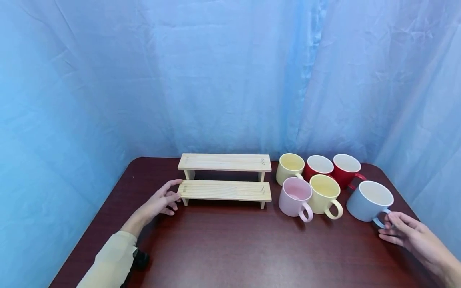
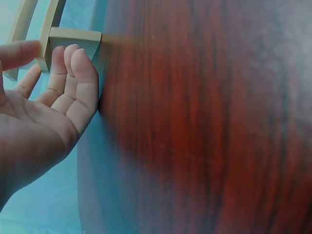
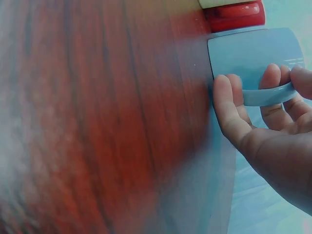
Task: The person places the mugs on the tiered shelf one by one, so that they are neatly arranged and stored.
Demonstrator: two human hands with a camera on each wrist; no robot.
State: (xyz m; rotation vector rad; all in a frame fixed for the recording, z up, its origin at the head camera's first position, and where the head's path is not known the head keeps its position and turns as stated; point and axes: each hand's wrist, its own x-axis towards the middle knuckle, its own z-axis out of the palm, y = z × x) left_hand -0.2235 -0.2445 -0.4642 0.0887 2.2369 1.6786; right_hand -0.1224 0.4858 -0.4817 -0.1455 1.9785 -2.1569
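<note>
Starting at the left: one left hand (image 1: 155, 206), out of a pale sleeve (image 1: 111, 260); two fingertips touch the left end of the lower wooden shelf, the remaining fingers bent loosely below it. Whether these two pinch the board cannot be told.

One lower wooden shelf (image 1: 223, 190), on short legs, near the middle of the dark red-brown table (image 1: 223, 248). One upper wooden shelf (image 1: 223, 162), behind it and higher.

Six mugs, right of the shelves, openings upward:
- rear yellow mug (image 1: 283, 176), just beside the upper shelf's right end;
- pink mug (image 1: 291, 204), in front of it, handle toward the front right;
- left red mug (image 1: 309, 173), partly hidden;
- front yellow mug (image 1: 317, 202), beside the pink one;
- right red mug (image 1: 343, 177), back row, handle to the right;
- blue mug (image 1: 361, 206), rightmost, near the table's right edge.

One right hand (image 1: 410, 232), thumb and fingers pinching the blue mug's handle.

Backdrop: one light blue curtain (image 1: 223, 88).
</note>
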